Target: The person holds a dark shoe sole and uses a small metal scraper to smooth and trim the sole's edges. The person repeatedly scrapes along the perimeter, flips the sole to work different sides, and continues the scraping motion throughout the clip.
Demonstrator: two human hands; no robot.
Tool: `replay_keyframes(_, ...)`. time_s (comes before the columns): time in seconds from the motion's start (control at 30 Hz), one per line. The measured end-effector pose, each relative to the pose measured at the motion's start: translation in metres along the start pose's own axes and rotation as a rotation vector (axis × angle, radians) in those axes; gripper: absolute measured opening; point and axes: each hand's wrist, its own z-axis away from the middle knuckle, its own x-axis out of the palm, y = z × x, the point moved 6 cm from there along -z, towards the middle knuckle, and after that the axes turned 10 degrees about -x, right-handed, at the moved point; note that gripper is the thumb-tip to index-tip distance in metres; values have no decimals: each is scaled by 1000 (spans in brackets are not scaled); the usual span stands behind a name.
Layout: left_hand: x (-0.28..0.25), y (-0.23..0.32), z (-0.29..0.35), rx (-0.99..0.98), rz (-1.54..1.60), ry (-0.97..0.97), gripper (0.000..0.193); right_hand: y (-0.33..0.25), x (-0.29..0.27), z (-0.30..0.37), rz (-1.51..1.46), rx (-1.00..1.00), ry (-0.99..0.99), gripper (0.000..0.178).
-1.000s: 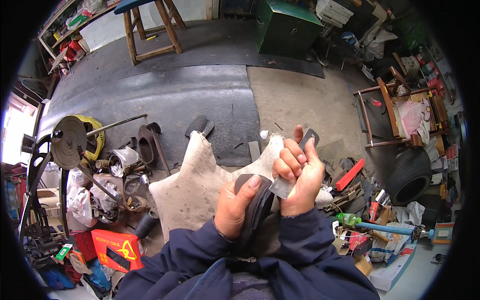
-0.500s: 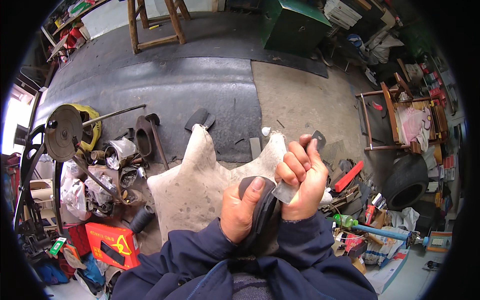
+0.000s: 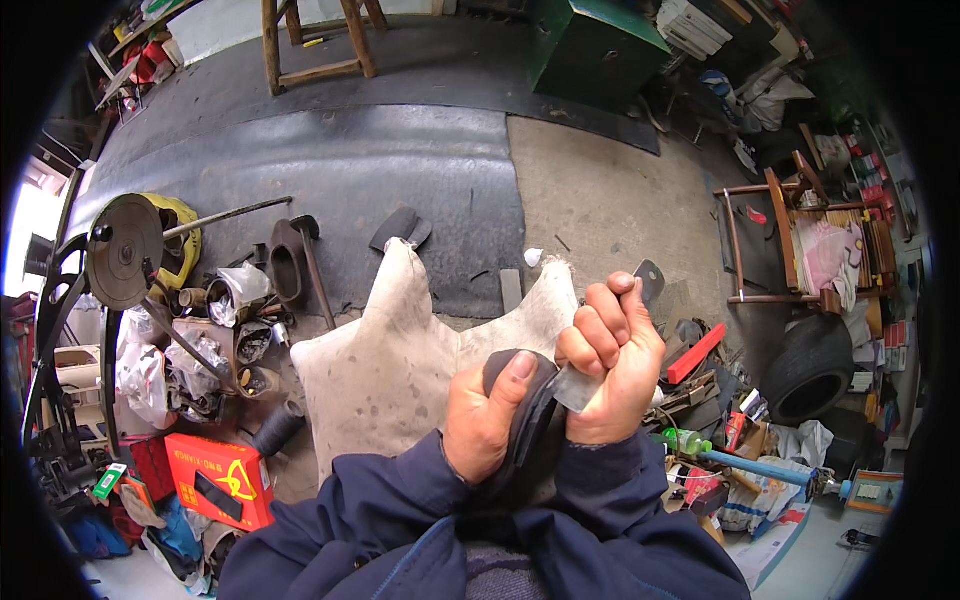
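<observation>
My left hand is closed around a black piece that looks like a shoe sole, its rounded end up and its layered edge facing right. The thumb lies flat along its left face. In my right fist is a flat metal knife blade; its broad lower end lies against or very near the sole's right edge, and I cannot tell which. The knife's dark upper end, with a hole in it, sticks out above the fist. A stained pale apron covers my lap beneath both hands.
Black rubber pieces lie on the dark mat ahead. A hand-wheel machine, a cast-iron shoe last and a red box stand left. Right are a red bar, a tire and a folding chair.
The view has shifted slightly. My right fist has turned a little with the knife, and more of its holed upper end shows. My left hand keeps the same hold on the sole.
</observation>
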Motion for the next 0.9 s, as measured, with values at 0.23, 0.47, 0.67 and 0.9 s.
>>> replay_keyframes(0.23, -1, -1, -4, -12, 21, -14, 31, -2, 1, -5, -15, 30, 55, 25)
replay_keyframes(0.47, 1, 2, -2, 10, 8, -29, 31, -8, 0, -12, -142, 104, 23, 36)
replay_keyframes(0.67, 0, 0, -4, 14, -13, -4, 31, -4, -4, -12, -212, 146, 13, 40)
replay_keyframes(0.9, -1, -1, -3, 7, -4, -13, 32, 0, -4, -10, -217, 160, -2, 39)
